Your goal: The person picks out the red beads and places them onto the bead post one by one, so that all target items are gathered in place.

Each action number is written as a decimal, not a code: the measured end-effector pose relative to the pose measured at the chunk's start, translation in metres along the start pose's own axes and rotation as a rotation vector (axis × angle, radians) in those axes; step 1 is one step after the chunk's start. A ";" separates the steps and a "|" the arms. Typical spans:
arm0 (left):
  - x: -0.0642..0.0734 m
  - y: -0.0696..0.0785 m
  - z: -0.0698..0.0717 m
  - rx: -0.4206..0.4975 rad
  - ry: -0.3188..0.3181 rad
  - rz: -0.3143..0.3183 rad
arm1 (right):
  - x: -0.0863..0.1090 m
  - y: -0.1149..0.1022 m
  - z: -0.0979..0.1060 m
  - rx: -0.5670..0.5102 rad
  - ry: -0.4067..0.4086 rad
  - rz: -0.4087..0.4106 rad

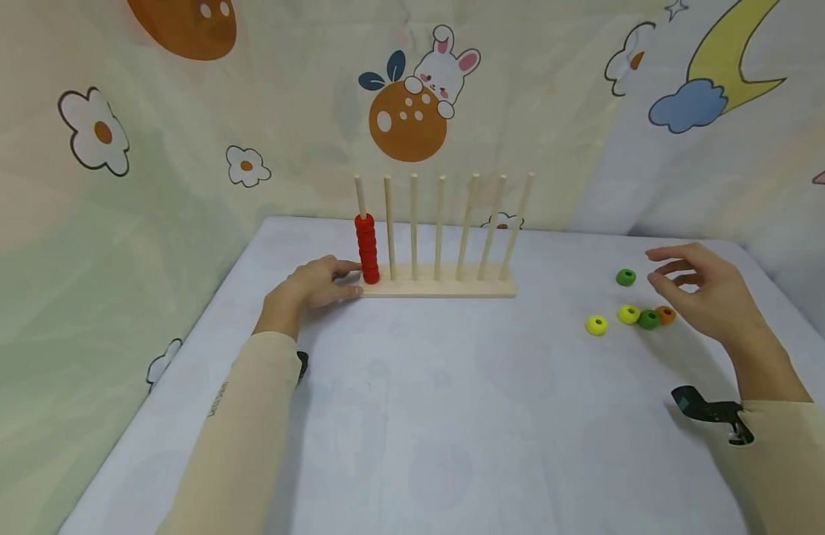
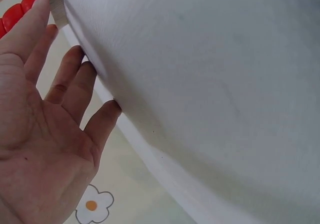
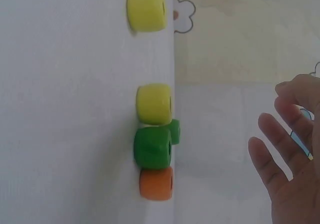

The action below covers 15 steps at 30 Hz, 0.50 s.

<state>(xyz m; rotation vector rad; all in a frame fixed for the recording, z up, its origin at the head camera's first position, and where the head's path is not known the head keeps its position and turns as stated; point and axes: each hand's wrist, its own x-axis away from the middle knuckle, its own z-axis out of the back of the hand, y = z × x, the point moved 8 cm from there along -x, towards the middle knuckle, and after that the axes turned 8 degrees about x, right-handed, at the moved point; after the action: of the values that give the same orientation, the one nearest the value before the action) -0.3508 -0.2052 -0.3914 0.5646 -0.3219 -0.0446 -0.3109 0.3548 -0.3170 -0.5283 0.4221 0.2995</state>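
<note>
A wooden peg rack with a flat base and several upright pegs stands at the back of the table. Red beads are stacked on its leftmost peg; the other pegs are bare. My left hand pinches the left end of the base between thumb and fingers, the thumb on the near side. Over the right side of the table, my right hand hovers with fingers loosely bent and nothing in them. Nearest to it are an orange bead, a green bead and a yellow bead, close together.
A second yellow bead lies left of that group, and another green bead lies farther back. The white table ends at a cloth backdrop printed with flowers, a rabbit and a moon.
</note>
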 end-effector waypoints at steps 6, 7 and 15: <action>-0.002 0.001 -0.001 -0.023 -0.002 -0.013 | 0.011 0.026 0.007 0.120 -0.038 -0.052; -0.002 0.001 -0.001 -0.023 -0.003 -0.008 | 0.013 0.030 0.008 0.132 -0.044 -0.063; -0.002 -0.003 -0.002 -0.012 -0.017 0.009 | 0.025 0.057 0.002 0.186 -0.173 -0.174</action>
<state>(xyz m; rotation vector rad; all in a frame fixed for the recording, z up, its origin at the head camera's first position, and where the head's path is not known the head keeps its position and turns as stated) -0.3524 -0.2062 -0.3948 0.5511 -0.3402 -0.0425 -0.3101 0.4071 -0.3506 -0.3508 0.2315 0.1350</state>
